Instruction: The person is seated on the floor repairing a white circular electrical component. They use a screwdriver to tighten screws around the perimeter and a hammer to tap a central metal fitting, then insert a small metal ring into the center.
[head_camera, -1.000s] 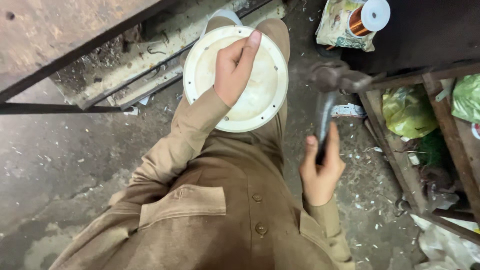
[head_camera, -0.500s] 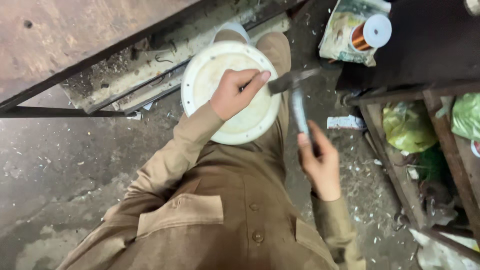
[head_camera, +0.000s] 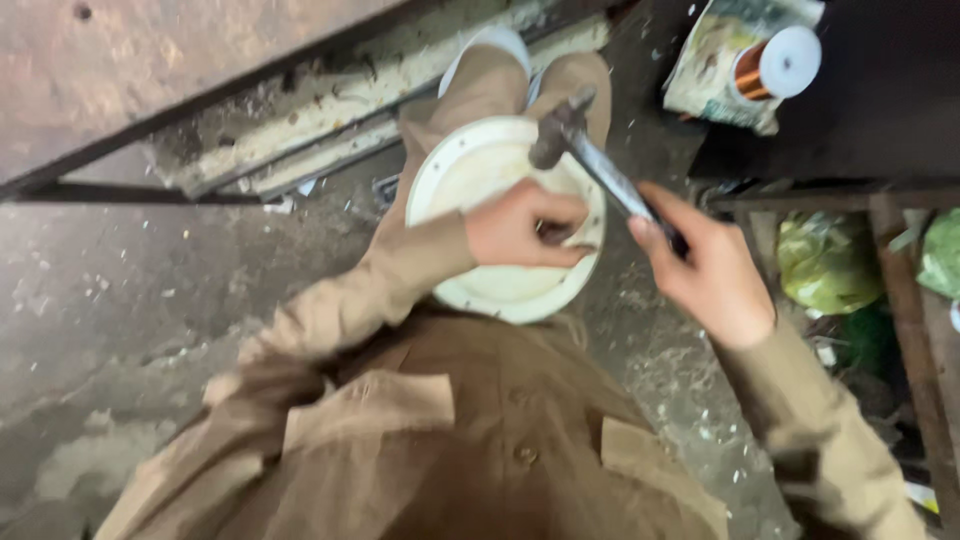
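Hammer (head_camera: 590, 155) swung from beside the knee to over the disc (head_camera: 500, 225); left hand (head_camera: 525, 228) slid to centre.

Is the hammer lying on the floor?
No, the right hand holds the hammer up by its handle, with its head over the white disc.

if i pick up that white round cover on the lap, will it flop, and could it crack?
The white round cover looks moulded with a raised rim, so probably stiff, not floppy. It seems thin and shallow, so likely light. With the hammer over it and the left hand steadying it, it may crack if plastic.
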